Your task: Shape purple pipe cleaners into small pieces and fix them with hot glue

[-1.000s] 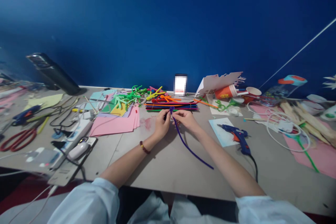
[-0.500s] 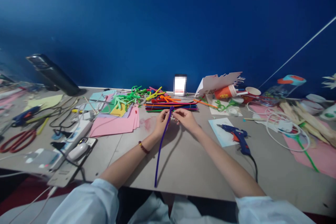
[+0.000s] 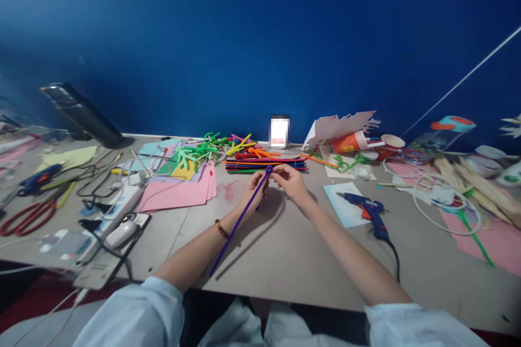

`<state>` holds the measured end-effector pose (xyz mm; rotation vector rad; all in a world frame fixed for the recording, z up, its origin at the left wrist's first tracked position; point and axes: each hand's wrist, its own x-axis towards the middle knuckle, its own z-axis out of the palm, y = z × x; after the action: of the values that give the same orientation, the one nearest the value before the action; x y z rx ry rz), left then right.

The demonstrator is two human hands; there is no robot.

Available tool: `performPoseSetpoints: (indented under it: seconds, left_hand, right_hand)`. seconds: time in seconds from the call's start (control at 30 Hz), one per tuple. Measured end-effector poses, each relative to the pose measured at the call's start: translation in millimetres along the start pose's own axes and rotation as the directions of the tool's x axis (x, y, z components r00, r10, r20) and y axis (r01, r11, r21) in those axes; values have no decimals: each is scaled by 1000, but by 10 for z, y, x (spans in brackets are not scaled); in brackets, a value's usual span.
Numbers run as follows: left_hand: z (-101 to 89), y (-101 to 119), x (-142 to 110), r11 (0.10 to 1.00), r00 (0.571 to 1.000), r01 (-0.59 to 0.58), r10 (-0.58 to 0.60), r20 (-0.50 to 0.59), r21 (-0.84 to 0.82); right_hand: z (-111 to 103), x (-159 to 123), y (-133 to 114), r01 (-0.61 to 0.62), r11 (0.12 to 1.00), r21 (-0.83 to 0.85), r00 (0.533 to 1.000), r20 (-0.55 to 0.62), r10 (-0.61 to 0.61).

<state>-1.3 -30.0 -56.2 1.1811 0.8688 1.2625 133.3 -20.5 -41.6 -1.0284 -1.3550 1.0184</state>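
Note:
A purple pipe cleaner [image 3: 238,227] runs from a small coiled end [image 3: 268,170] down and to the left, across my left forearm, with its free tip above the table. My left hand [image 3: 256,190] pinches it just below the coil. My right hand [image 3: 290,183] holds the coil from the other side with thumb and fingertips. A beaded bracelet [image 3: 222,229] circles my left wrist.
Just beyond my hands lies a bundle of coloured pipe cleaners [image 3: 264,165]. Pink paper sheets [image 3: 179,191] and bent pipe cleaner shapes [image 3: 199,152] are to the left, a blue hot glue gun [image 3: 368,214] to the right, and red-handled scissors [image 3: 28,218] far left.
The long end of the pipe cleaner has swung from lower right, through straight down, to lower left. Both hands have shifted slightly up the picture, and the coil has turned with them.

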Motion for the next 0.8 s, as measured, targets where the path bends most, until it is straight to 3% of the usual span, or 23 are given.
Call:
performPoseSetpoints:
  seconds: [0.33,0.5,0.63,0.8]
  left_hand:
    - [22,34,-45,981,996,-92,90,17,171]
    - [-12,23,-35,853,940,-328,339,47,405]
    - [-39,0,-30,801,916,-394,383,119,450]
    - [-32,16,-41,739,894,-431,427,135,518]
  right_hand:
    - [-11,-2,-34,73,997,15,997,5,-73]
    - [-6,2,-27,92,996,-9,995,39,-91]
    - [16,-7,-2,134,991,-26,990,47,-133]
    - [50,-46,-15,159,984,-78,987,28,-157]
